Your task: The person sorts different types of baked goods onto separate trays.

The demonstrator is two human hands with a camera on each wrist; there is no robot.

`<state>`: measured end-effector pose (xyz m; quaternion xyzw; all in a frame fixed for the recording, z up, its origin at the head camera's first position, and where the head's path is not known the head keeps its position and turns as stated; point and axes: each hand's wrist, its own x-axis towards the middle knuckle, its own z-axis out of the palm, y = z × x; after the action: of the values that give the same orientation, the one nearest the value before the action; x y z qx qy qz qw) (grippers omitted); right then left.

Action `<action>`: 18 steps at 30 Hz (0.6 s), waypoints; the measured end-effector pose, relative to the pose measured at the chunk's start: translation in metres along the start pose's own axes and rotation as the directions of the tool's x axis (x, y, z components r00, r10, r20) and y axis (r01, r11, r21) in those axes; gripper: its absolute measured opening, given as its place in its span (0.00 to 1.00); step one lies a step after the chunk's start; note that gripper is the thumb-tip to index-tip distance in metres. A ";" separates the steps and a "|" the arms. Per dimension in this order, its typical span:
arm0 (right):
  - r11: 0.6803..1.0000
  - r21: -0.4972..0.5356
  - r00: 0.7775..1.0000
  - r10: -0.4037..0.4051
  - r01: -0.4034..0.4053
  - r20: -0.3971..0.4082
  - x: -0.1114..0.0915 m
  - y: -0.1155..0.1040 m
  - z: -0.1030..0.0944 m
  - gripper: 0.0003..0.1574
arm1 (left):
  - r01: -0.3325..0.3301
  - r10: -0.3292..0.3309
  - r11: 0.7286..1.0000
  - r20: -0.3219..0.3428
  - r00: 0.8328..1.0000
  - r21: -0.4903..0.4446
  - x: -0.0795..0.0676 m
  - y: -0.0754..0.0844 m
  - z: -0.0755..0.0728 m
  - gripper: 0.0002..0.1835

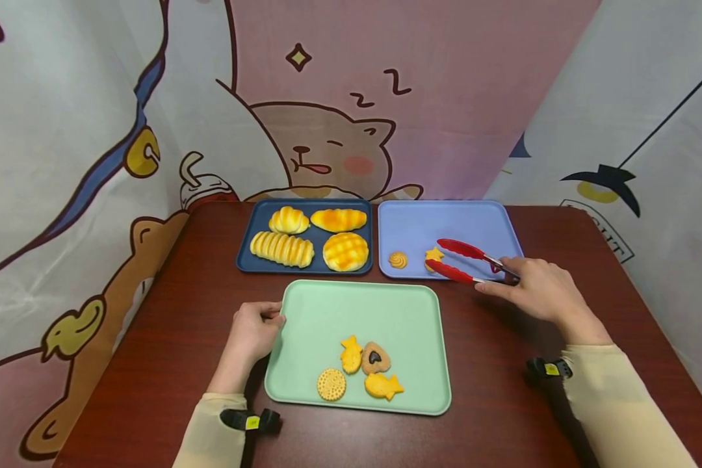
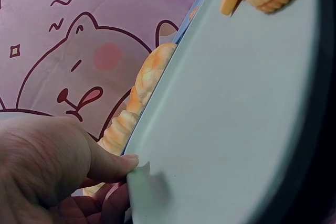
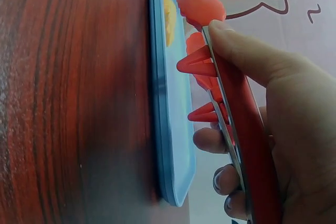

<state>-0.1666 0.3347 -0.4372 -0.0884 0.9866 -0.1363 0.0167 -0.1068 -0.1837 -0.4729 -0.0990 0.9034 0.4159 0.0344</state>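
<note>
My right hand (image 1: pixel 538 286) grips red-tipped tongs (image 1: pixel 459 248), thumb on one arm and fingers curled round the other. Their spread tips reach over the light blue tray (image 1: pixel 468 221), around a star-shaped cookie (image 1: pixel 435 257). A swirl cookie (image 1: pixel 398 260) lies left of it. With thumb and fingers, my left hand (image 1: pixel 257 330) pinches the left rim of the green tray (image 1: pixel 363 305). On that tray lie a round cookie (image 1: pixel 331 385), two fish-shaped cookies (image 1: pixel 384 386) and a triangular cookie (image 1: pixel 376 358) with a dark heart centre.
A dark blue tray (image 1: pixel 316 269) stands at the back left, holding a croissant (image 1: pixel 289 220), a long ridged bread (image 1: pixel 282 249), an oval bread (image 1: pixel 338 220) and a round bread (image 1: pixel 345 252). All trays rest on a brown wooden table (image 1: pixel 485 416). A printed cloth (image 1: pixel 444 97) hangs behind.
</note>
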 end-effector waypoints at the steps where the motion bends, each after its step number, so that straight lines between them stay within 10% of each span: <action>1: 1.000 0.003 1.000 0.000 0.000 -0.001 -0.001 -0.001 -0.001 0.67 | -0.001 0.001 1.000 0.000 1.000 0.000 0.000 0.000 0.000 0.16; 18: 0.993 -0.019 0.989 -0.119 0.118 -0.093 -0.032 -0.033 -0.007 0.48 | 0.001 -0.001 1.000 -0.005 1.000 0.001 0.000 -0.001 0.001 0.16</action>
<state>-0.1299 0.3105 -0.4214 -0.1402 0.9802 -0.1344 -0.0387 -0.1068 -0.1834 -0.4740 -0.1004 0.9036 0.4152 0.0324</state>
